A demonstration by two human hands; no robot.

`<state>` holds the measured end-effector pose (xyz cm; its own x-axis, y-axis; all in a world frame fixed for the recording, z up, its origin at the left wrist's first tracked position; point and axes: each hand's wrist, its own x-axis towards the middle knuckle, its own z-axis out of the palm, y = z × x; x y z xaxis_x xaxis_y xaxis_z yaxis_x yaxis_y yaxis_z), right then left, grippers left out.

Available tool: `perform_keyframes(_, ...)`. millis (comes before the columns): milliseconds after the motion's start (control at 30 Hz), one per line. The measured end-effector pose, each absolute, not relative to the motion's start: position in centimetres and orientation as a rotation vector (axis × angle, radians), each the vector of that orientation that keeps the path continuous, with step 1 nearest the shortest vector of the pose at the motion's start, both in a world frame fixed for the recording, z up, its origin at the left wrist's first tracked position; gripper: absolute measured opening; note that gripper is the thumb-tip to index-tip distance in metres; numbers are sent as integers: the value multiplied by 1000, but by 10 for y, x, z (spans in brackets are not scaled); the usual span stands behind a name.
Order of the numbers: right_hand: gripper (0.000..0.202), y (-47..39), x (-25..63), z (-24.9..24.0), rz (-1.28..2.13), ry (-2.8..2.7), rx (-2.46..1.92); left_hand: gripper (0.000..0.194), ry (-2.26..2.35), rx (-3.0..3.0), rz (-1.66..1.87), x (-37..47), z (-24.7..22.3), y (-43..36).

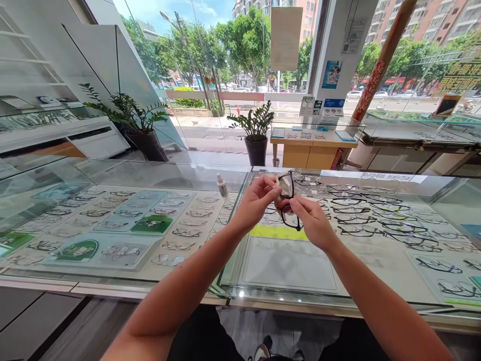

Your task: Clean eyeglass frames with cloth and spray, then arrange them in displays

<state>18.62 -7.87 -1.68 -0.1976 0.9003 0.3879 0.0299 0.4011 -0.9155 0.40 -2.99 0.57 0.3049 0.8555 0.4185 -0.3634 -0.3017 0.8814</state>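
A pair of black-framed glasses (298, 223) is held up above the glass counter, turned on its side with one lens over the other. My left hand (259, 198) is closed on a pale cleaning cloth (286, 185), which lies against the upper lens. Around the middle of the frame, near the bridge, my right hand (312, 219) grips the glasses with its fingers pinched. Parts of the cloth and frame are hidden behind my fingers.
Beneath my hands is a glass display counter (287, 265) with rows of spectacles (353, 218) inside. A small spray bottle (222, 186) stands on the glass to the left. Potted plants (257, 135) and a wooden display table (313, 150) are beyond, by the window.
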Motion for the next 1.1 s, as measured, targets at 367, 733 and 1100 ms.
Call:
perform_keyframes(367,47,-76,186,-17,1081,-1565,-798,43,592,1587,1379,4,6,-34)
perform_keyframes(733,50,-75,187,-13,1200,-1506,-761,37,529,1544,1454,5,0,-33)
perform_keyframes(1100,49,-73,191,-15,1121,-1596,-694,62,488,1222,1218,6,-1,-30)
